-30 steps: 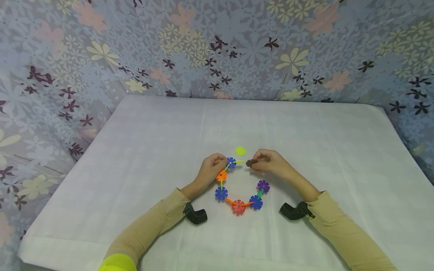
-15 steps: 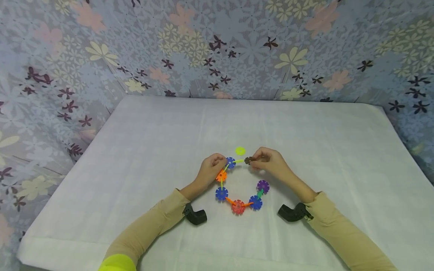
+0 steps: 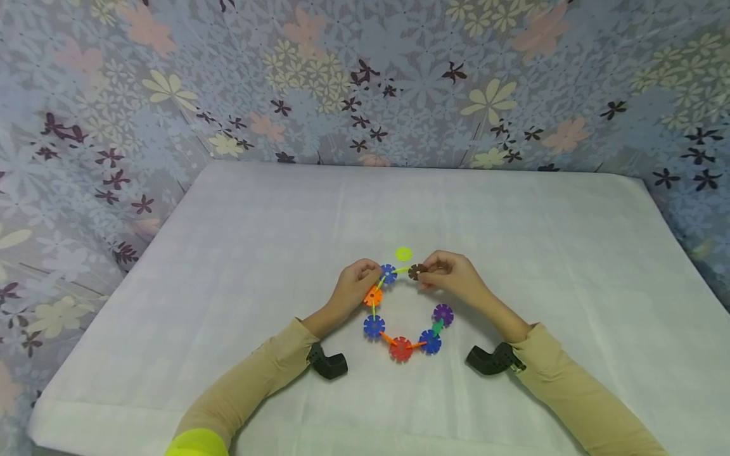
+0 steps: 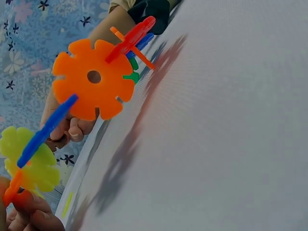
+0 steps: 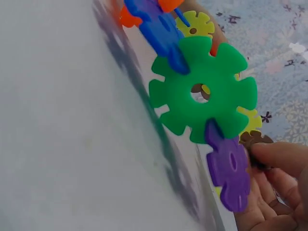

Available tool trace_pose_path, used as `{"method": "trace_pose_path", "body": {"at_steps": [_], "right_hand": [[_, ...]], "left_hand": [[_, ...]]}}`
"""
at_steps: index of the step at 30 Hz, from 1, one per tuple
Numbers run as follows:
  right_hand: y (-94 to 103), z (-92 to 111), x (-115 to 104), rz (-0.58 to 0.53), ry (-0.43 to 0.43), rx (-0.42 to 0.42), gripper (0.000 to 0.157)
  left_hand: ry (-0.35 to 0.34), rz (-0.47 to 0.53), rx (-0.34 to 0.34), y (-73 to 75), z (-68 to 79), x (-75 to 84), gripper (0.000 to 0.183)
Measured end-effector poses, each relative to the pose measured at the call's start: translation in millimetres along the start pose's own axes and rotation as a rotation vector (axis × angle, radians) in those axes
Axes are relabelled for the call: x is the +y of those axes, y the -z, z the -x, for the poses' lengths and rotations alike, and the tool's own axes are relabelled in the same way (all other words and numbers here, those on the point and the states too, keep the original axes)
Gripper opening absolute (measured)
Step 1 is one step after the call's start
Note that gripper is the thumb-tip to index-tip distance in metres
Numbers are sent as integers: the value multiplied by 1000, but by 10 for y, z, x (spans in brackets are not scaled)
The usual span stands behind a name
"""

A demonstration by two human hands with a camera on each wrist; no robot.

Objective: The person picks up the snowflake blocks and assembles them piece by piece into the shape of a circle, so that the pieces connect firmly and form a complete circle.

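Note:
A curved chain of notched plastic discs lies in the middle of the head view. My left hand (image 3: 355,288) pinches its upper left part by the orange disc (image 3: 373,296), close to a blue disc (image 3: 388,273). Between the thumb and fingers of my right hand (image 3: 456,275) is a brown disc (image 3: 416,272). Its edge meets an edge-on yellow disc (image 3: 402,270) at the chain's end; whether they interlock I cannot tell. The other end carries a purple disc (image 3: 443,315), joined to a green disc (image 5: 202,90) seen large in the right wrist view.
One loose yellow disc (image 3: 403,254) lies just beyond the chain. A red disc (image 3: 402,349) forms the chain's near side. Black wrist cameras (image 3: 329,363) hang below both cuffs. White cloth (image 3: 274,215) covers the table, with a flowered wall behind.
My right hand has moved slightly left, bringing the brown disc against the yellow disc's edge. The brown disc has turned more face-up. My left hand has stayed almost still.

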State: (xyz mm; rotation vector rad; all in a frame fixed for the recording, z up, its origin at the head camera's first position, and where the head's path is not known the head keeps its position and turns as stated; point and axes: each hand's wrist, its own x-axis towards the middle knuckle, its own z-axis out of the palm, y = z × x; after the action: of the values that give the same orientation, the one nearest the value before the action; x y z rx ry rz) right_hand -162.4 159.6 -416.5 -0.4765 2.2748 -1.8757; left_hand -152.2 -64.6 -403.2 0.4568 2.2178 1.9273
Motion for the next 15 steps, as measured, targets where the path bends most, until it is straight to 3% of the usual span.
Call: {"method": "trace_pose_path", "body": {"at_steps": [9, 15], "right_hand": [[13, -18, 24, -142, -114, -8, 21], [-8, -37, 40, -164, -112, -20, 24]], "left_hand": [[-5, 30, -16, -1, 1, 0, 19], [-27, 6, -23, 4, 2, -2, 20]]}}
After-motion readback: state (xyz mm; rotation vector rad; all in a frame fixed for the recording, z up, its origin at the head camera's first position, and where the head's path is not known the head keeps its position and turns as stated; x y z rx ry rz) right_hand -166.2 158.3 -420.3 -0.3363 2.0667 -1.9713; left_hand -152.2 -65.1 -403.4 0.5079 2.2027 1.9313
